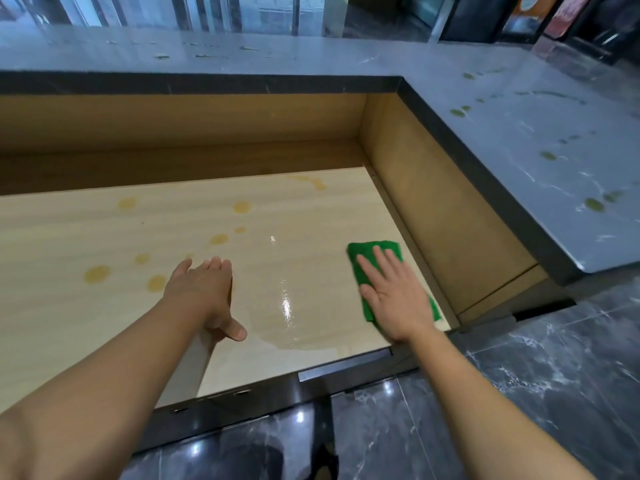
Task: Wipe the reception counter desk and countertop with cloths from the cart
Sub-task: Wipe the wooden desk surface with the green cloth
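A green cloth (367, 252) lies flat on the pale wooden desk (69, 237), close to its right wall. My right hand (394, 296) presses on the cloth with straight, spread fingers. My left hand (204, 292) rests flat on the desk to the left of it, fingers straight and holding nothing. A wet, shiny smear (294, 323) spreads between the two hands. Several yellow-brown spots (97, 273) dot the desk left of and beyond my left hand. The raised grey stone countertop (519, 140) wraps around the back and right and carries several greenish spots (594, 204).
A wooden back wall (173, 123) and side wall (433, 202) rise from the desk to the countertop. The desk's dark front edge (277, 393) runs below my arms. Dark marble floor (519, 393) lies in front and to the right. Display stands (568, 15) are beyond the counter.
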